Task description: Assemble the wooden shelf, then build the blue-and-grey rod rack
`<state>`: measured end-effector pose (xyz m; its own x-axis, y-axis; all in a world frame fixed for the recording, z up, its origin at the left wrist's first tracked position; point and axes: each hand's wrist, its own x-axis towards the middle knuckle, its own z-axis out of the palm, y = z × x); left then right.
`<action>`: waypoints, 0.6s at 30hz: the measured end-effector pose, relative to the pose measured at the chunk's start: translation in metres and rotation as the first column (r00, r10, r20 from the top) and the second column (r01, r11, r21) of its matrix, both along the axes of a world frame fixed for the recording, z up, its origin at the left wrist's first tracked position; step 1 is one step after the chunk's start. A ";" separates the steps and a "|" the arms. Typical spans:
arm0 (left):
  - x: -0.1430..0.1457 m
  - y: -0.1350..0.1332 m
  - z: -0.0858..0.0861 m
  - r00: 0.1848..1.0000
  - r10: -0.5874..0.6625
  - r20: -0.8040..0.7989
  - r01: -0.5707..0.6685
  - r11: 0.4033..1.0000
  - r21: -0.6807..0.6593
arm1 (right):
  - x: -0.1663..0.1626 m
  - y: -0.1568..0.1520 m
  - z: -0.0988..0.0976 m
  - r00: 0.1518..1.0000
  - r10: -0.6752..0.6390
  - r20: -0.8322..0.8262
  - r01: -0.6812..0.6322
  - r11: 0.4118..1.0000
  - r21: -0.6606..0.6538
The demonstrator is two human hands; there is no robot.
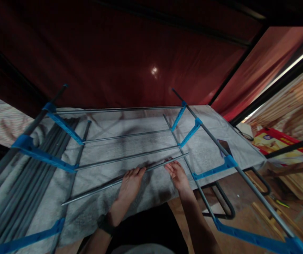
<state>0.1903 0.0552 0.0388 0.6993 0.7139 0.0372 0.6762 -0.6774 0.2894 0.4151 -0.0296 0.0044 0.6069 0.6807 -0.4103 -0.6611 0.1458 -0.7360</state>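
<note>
A loose grey metal tube [98,189] lies slanted across the middle of a partly assembled rack, its right end higher in the view. My left hand [131,183] is closed over the tube near its middle, fingers on top. Toward the right end, my right hand [177,174] has its fingers curled against the tube from below. Beyond my hands, a crossbar [127,158] runs between two blue plastic brackets, the left one [48,158] and the right one [191,134]. Another blue bracket [212,171] sits just right of my right hand, joined to a long side pole [217,141].
Several grey tubes [35,180] lie bundled at left on the grey cloth [151,141]. A dark flat object [224,146] rests near the right pole. Red fabric [140,63] hangs behind. At right are a black metal frame [224,201] and a red-yellow box [280,144].
</note>
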 end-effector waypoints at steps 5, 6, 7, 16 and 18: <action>-0.002 0.006 -0.010 0.997 -0.012 -0.071 0.011 1.000 -0.013 | 0.009 0.004 -0.005 1.000 -0.030 -0.004 0.029 0.999 -0.034; -0.002 0.006 -0.012 0.997 -0.014 -0.074 0.013 1.000 -0.012 | 0.010 0.005 -0.006 0.999 -0.040 -0.006 0.039 0.998 -0.046; -0.002 0.007 -0.015 0.998 -0.011 -0.069 0.010 1.000 -0.013 | 0.012 0.006 -0.007 0.999 -0.047 -0.007 0.047 0.997 -0.055; -0.024 0.010 -0.030 0.999 0.050 0.018 -0.050 0.999 0.005 | 0.023 0.005 -0.020 0.997 0.007 0.083 0.004 0.992 -0.127; -0.032 0.012 -0.031 0.998 0.060 0.035 -0.060 0.998 0.003 | 0.025 0.005 -0.019 0.997 0.007 0.082 0.003 0.992 -0.129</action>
<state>0.1583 0.0667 0.0080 0.6534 0.7543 0.0635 0.7053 -0.6371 0.3108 0.4397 -0.0247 -0.0150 0.6408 0.6266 -0.4435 -0.5979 0.0450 -0.8003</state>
